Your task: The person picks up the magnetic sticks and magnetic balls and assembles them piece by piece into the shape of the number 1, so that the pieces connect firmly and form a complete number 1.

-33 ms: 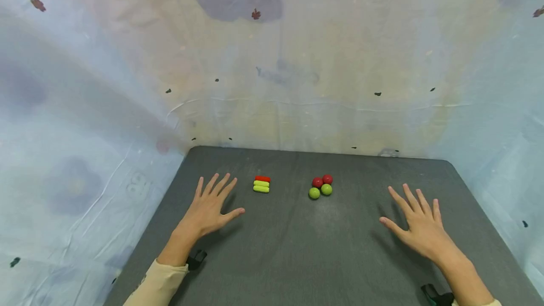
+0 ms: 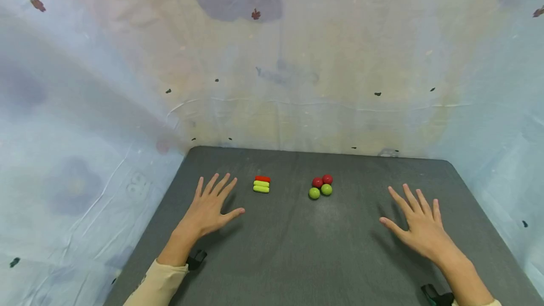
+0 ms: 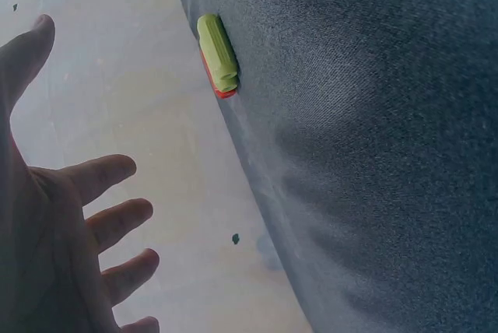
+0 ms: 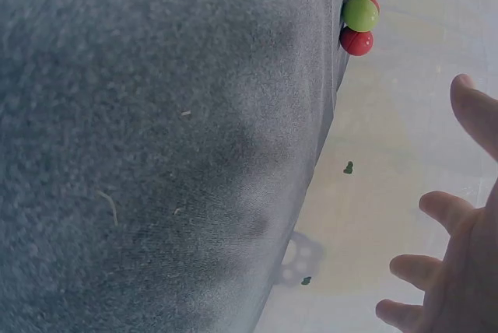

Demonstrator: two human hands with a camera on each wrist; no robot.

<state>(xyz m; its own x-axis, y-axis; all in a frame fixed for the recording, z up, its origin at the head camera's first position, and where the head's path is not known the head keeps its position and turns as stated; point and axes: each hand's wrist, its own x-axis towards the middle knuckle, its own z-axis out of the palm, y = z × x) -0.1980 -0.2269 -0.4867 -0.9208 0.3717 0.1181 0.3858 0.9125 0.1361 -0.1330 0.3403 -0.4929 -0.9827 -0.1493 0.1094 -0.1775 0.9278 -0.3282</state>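
My left hand (image 2: 208, 211) hovers over the left part of the grey table with its fingers spread and holds nothing. Just right of its fingertips lie a red stick-shaped piece (image 2: 262, 179) and two yellow-green ribbed pieces (image 2: 261, 189), side by side in a short stack of rows. My right hand (image 2: 422, 230), fingers spread too, hovers over the right part, apart from everything. Between the hands, nearer the back, two red balls (image 2: 317, 182) and two green balls (image 2: 314, 193) sit in a tight cluster. In the left wrist view the yellow-green piece (image 3: 217, 51) mostly covers the red one.
The dark grey table (image 2: 297, 259) has rounded back corners. A pale patterned sheet (image 2: 323, 60) hangs behind it and along both sides. Black straps (image 2: 197, 259) are on both wrists.
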